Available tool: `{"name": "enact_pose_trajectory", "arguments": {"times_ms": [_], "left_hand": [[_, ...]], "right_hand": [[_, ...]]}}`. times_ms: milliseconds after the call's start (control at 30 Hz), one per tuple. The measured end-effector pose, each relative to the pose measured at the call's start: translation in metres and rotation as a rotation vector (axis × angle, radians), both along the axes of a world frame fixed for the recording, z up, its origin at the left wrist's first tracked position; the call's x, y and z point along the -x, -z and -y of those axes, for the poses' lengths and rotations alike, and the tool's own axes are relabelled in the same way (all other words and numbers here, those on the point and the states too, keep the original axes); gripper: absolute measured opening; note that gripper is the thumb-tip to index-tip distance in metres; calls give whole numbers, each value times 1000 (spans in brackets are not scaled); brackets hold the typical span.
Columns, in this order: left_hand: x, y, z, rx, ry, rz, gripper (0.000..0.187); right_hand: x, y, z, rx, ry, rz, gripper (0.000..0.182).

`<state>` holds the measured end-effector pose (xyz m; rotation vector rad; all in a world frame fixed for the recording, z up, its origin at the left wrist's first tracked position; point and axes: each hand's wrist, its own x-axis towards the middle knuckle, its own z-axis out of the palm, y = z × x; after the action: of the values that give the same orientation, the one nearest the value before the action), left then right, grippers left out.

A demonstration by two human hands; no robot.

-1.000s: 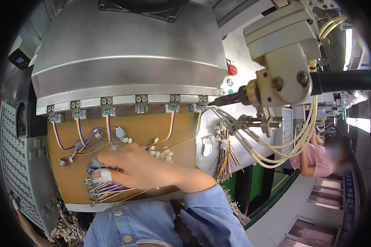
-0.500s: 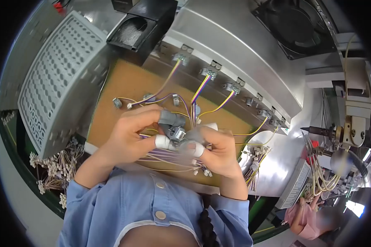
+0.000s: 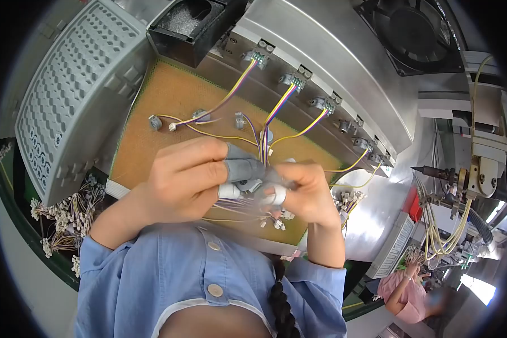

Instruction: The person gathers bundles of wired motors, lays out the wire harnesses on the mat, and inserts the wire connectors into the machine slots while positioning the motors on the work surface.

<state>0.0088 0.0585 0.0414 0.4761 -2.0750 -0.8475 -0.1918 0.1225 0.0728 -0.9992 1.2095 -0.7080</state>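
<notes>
My left hand (image 3: 194,177), with grey covers on two fingers and white tape on the thumb, pinches a small metal motor (image 3: 248,185), mostly hidden by the fingers. Close against it, my right hand (image 3: 304,194) has its fingers drawn together, the tips blurred; what they hold cannot be made out. Yellow and purple wires (image 3: 225,209) with white connectors (image 3: 276,223) lie beneath both hands. Beyond the hands, loose small motors (image 3: 155,122) with leads rest on the brown board (image 3: 169,93).
Along the metal fixture (image 3: 321,62) sit several wired motors (image 3: 292,82). A grey perforated tray (image 3: 76,101) and a black box (image 3: 191,28) stand at left and back. To the right are a soldering iron (image 3: 434,171), a wire bundle (image 3: 349,203) and another person (image 3: 403,293).
My left fingers have closed further over the motor, covering more of it. Both hands remain together, with the right fingertips still blurred. The view has shifted slightly.
</notes>
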Motion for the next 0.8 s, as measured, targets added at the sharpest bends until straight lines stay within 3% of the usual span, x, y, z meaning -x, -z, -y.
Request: {"name": "enact_pose_trajectory", "arguments": {"times_ms": [33, 100, 167, 300, 367, 433, 500, 533, 600, 700, 767, 800], "left_hand": [[0, 2, -2, 105, -19, -2, 30], [2, -4, 3, 113, 24, 16, 31], [3, -10, 10, 117, 67, 40, 33], [12, -8, 27, -59, 178, 102, 27], [14, 4, 26, -213, 262, -42, 19], [-1, 10, 23, -352, 231, 51, 18], [-21, 23, 24, -444, -35, 385, 20], [-29, 32, 24, -442, -33, 386, 20], [-40, 51, 17, 54, 26, 561, 20], [-34, 61, 9, 268, 7, 608, 19], [-32, 54, 7, 316, 14, 572, 19], [-34, 53, 6, 239, -93, 541, 19]], "right_hand": [[1, 4, -1, -9, 4, -5, 10], [5, 10, 1, -17, 63, 167, 12], [8, 14, 3, -29, 38, 164, 13], [4, 23, 5, 61, -3, 162, 14], [-1, 24, 2, 167, -13, 272, 16], [-2, 28, 0, 204, -4, 311, 17], [4, 30, -6, 89, 143, 126, 33], [0, 29, -8, 158, 291, 103, 38], [7, 36, -10, 164, 278, 148, 37], [2, 38, -9, 239, 301, 128, 39], [3, 38, -16, 284, 598, 211, 44], [7, 39, -20, 247, 734, 284, 47]]}}
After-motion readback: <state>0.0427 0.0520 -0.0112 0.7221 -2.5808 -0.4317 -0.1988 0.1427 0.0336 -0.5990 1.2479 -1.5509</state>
